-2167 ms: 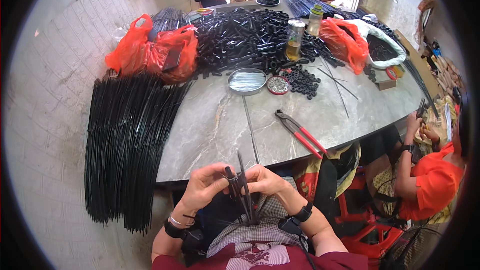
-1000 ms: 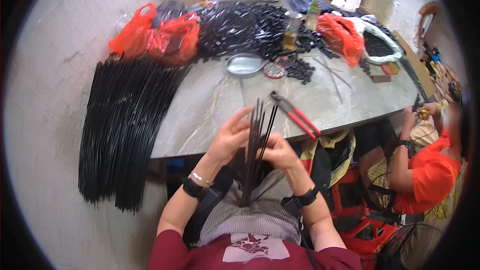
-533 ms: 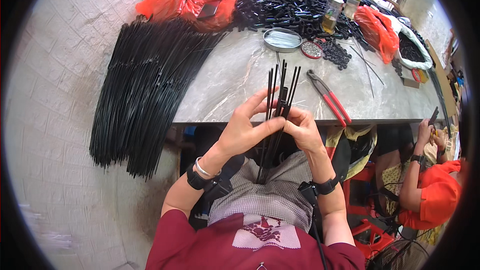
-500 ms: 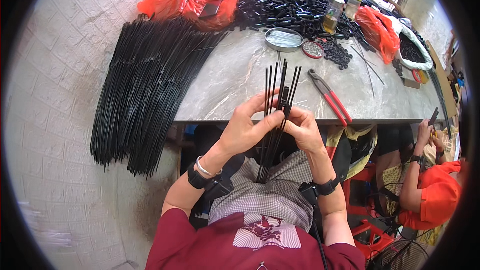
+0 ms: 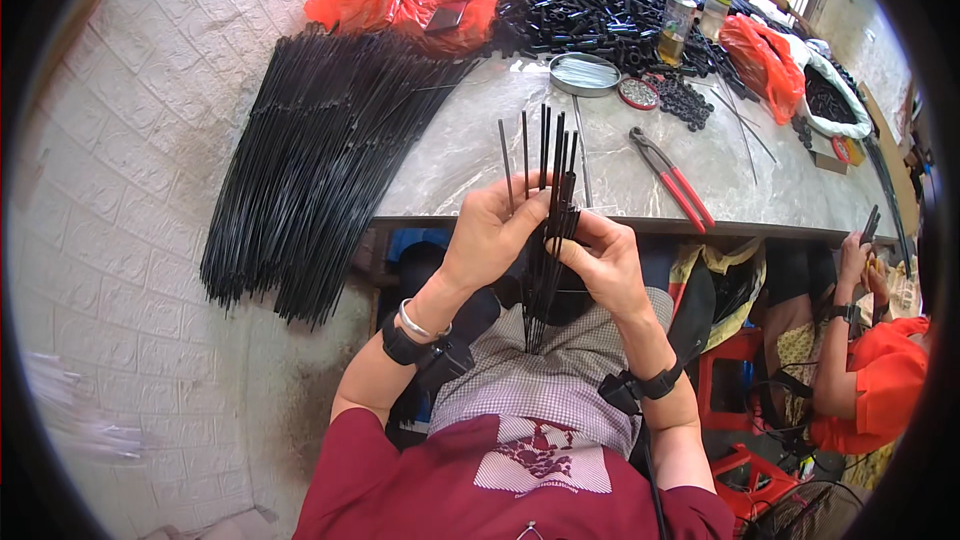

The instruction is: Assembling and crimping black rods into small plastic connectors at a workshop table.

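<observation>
Thin black rods [image 5: 537, 290] stand upright between my hands, their lower ends gathered close together over my lap. Above my fingers their tops spread apart like a fan. A thicker black tube [image 5: 568, 186] rises among them on the right side. My left hand [image 5: 490, 240] is closed, with thumb and fingers pinching a few of the rods on the left. On the other side, my right hand [image 5: 608, 262] is closed around the bundle near the tube. Its fingertips are partly hidden behind the rods.
A large stack of black rods [image 5: 310, 150] overhangs the left side of the stone-patterned table [image 5: 480, 160]. Red-handled pliers [image 5: 672, 180] lie right of centre. Behind are a round tin [image 5: 585, 75], a heap of black tubes [image 5: 580, 15] and red bags [image 5: 440, 10]. A co-worker [image 5: 870, 380] sits at right.
The rods' tops have fanned out further to the left, with my left hand now slightly apart from my right. The whole view has shifted a little, so the table sits further right.
</observation>
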Demonstrator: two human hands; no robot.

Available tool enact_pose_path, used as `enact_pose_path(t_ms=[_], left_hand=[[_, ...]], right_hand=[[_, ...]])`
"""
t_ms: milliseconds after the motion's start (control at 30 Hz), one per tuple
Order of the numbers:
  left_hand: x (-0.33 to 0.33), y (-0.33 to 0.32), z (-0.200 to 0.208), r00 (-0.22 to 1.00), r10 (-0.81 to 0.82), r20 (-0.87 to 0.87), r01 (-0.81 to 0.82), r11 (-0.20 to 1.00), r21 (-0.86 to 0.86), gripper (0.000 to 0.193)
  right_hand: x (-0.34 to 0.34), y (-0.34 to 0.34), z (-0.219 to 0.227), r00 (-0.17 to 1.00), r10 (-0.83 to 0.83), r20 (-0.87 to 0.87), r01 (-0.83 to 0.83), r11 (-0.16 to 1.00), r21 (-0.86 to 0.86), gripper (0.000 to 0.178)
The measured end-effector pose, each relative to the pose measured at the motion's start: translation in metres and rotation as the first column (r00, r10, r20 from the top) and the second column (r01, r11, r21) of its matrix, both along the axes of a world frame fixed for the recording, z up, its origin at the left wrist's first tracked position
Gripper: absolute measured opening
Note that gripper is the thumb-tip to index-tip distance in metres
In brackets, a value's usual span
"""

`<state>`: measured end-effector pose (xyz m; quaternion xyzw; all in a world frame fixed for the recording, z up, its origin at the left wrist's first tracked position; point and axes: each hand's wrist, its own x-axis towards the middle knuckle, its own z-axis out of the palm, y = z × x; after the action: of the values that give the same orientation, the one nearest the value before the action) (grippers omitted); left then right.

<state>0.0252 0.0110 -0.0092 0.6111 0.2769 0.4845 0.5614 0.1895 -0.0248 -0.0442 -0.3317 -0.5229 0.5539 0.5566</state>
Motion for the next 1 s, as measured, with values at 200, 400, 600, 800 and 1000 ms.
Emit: enact_pose_path(t_ms=[200, 400, 600, 800, 1000], left_hand=[[-0.006, 0.012, -0.001, 0.998, -0.04, -0.057, 0.038, 0.999, -0.036, 0.026], [-0.01, 0.025, 0.0, 0.993, -0.11, -0.03, 0.106, 0.987, -0.119, 0.022], [-0.013, 0.034, 0.005, 0.971, -0.087, -0.222, 0.069, 0.994, -0.086, 0.032], [-0.02, 0.035, 0.008, 0.962, -0.106, -0.253, 0.103, 0.994, -0.027, 0.039], [-0.021, 0.03, 0.021, 0.926, -0.102, -0.365, 0.109, 0.994, -0.001, 0.033]], right_hand=[[0.003, 0.001, -0.002, 1.0, 0.017, -0.014, -0.017, 0.999, -0.037, 0.033], [0.008, 0.012, -0.003, 0.998, 0.065, -0.013, -0.066, 0.995, -0.074, 0.039], [0.006, 0.026, -0.009, 0.984, 0.145, -0.102, -0.152, 0.986, -0.072, 0.041], [0.005, 0.029, -0.011, 0.988, 0.154, -0.028, -0.155, 0.987, -0.03, 0.041], [-0.004, 0.021, -0.005, 0.996, 0.077, -0.032, -0.078, 0.997, -0.016, 0.032]])
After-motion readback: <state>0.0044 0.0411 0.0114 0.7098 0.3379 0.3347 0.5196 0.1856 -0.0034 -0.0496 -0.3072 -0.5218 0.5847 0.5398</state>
